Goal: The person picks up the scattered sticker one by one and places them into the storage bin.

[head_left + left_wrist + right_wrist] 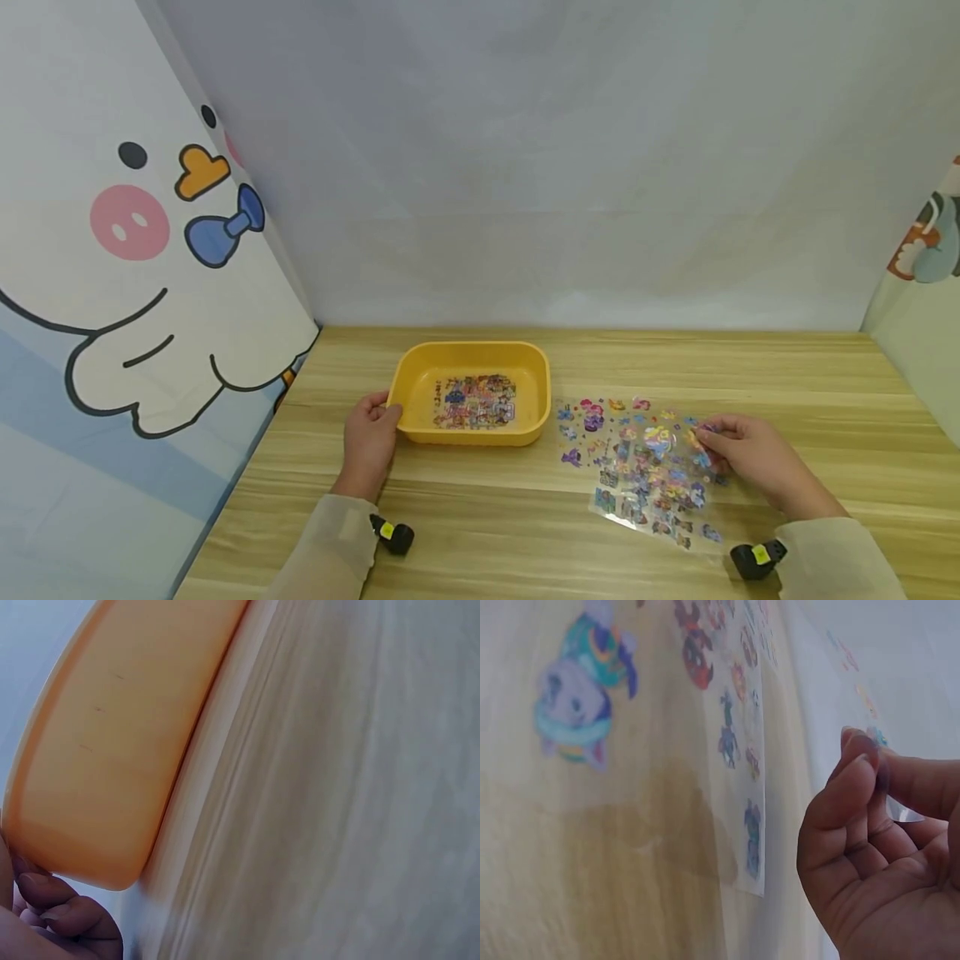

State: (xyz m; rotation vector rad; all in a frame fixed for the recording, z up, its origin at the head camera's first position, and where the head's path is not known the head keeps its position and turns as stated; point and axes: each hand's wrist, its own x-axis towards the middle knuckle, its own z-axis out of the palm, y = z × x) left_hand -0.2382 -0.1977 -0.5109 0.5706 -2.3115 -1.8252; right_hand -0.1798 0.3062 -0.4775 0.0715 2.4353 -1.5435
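The left hand (pixel 369 442) holds the yellow tray (pixel 408 367) by its corner, likely to keep it from sliding on the wooden surface (pixel 750 367). The right hand (pixel 750 458) reaches in from the right, its grip pinching the clear sticker sheet (pixel 637 471) beside the tray. Another sticker sheet (pixel 476 402) lies inside.

Bright, even, diffuse from above; only faint soft shadows under the yellow tray (pixel 471 433) and hands. Mild glare off the clear sticker sheet (pixel 643 468). Slightly bowed at the head view's edges (wide lens). Soft and smeared in both wrist views, streaked wood grain (pixel 352 787), blurred stickers (pixel 581 705).
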